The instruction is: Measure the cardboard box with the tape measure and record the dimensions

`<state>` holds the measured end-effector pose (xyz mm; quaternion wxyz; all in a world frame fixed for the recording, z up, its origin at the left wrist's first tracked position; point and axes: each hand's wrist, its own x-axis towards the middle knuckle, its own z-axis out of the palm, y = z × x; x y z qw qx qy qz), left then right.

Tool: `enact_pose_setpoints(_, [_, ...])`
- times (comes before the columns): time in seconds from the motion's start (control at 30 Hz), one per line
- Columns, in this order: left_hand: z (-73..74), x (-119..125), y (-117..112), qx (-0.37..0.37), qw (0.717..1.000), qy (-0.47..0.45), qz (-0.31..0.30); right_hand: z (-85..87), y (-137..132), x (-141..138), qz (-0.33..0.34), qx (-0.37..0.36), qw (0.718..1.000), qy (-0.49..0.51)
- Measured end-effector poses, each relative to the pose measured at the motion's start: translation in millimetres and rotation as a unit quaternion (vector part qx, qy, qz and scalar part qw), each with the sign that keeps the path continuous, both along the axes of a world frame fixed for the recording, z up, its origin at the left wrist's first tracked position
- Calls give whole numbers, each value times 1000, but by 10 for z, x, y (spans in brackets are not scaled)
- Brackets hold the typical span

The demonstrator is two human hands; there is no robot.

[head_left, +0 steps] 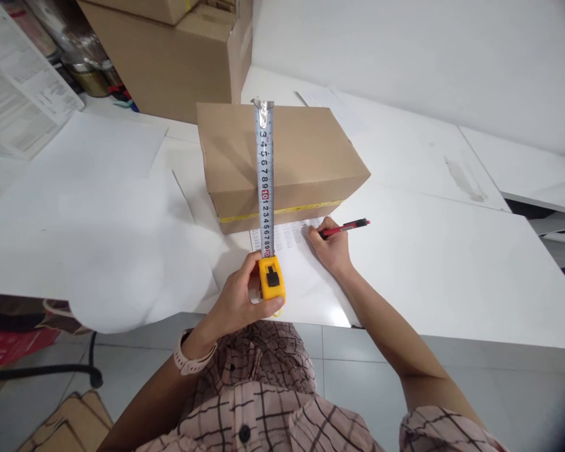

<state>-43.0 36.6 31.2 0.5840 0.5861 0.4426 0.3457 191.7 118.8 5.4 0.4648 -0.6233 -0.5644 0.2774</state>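
Note:
My left hand (pixel 239 298) is closed around a yellow tape measure (pixel 273 280) near the table's front edge. Its metal blade (pixel 264 169) is drawn out away from me, over the top of a brown cardboard box (pixel 306 141), with the hooked end by the box's far edge. A yellow band (pixel 287 209) runs along the box's near side. In my right hand (pixel 335 248) is a red and black pen (pixel 344 228), gripped with its tip end toward a sheet of paper (pixel 296 276). Rows of writing show on the sheet, partly hidden under the box and hands.
Larger cardboard boxes (pixel 169 63) stand behind at the left. White sheets (pixel 117 207) cover the table's left part, and a printed document (pixel 23 81) leans at far left with jars (pixel 91 78) beside it. The white table (pixel 433 263) stretches right, meeting a wall behind.

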Motion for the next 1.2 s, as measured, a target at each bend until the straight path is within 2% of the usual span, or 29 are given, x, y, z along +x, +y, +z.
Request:
enact_pose_setpoints(0.43, [-20, -7, -6, 1, 1000, 0, 0, 9, 7, 8, -1, -8, 1000, 14])
enact_pose_setpoints(0.8, [24, -1, -1, -9, 1000, -3, -4, 2, 20, 30, -16, 2, 1000, 14])
enact_pose_setpoints(1.2, [21, 1, -3, -8, 1000, -5, -3, -1, 22, 42, 1, 0, 1000, 11])
